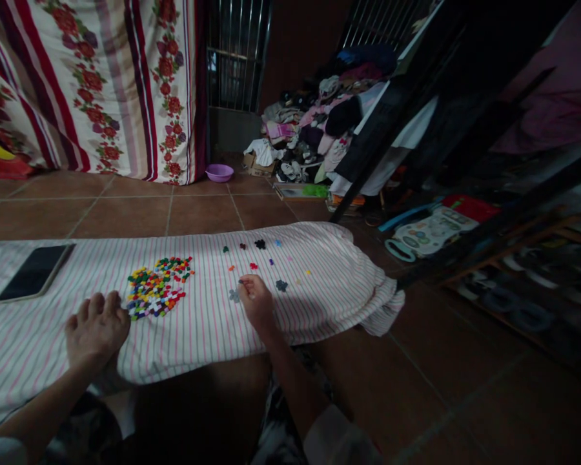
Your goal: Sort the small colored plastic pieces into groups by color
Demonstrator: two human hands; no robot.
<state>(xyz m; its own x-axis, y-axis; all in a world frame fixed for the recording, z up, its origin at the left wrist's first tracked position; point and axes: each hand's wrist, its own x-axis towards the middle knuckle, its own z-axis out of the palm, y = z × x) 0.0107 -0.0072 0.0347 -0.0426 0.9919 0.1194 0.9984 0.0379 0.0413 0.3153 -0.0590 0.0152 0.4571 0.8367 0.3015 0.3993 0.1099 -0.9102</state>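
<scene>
A pink-and-white striped cloth (pixel 208 323) is spread on the tiled floor. On it lies a heap of small coloured beads (pixel 155 287). My left hand (pixel 97 329) rests palm down on the cloth just left of the heap, fingers stretched out. To the right of the heap my right hand (pixel 255 300) is pinched closed on a tiny piece I cannot make out. Around it lie small sorted clusters of beads (pixel 260 244), a grey cluster (pixel 234 295) by its fingers and another grey cluster (pixel 281 285) to its right.
A dark phone (pixel 35 271) lies on the cloth at the left. Behind are a floral curtain (pixel 106 84), a purple bowl (pixel 219 172), a pile of clothes (pixel 314 129), and a dark rack (pixel 465 129) with toys and shoes at the right.
</scene>
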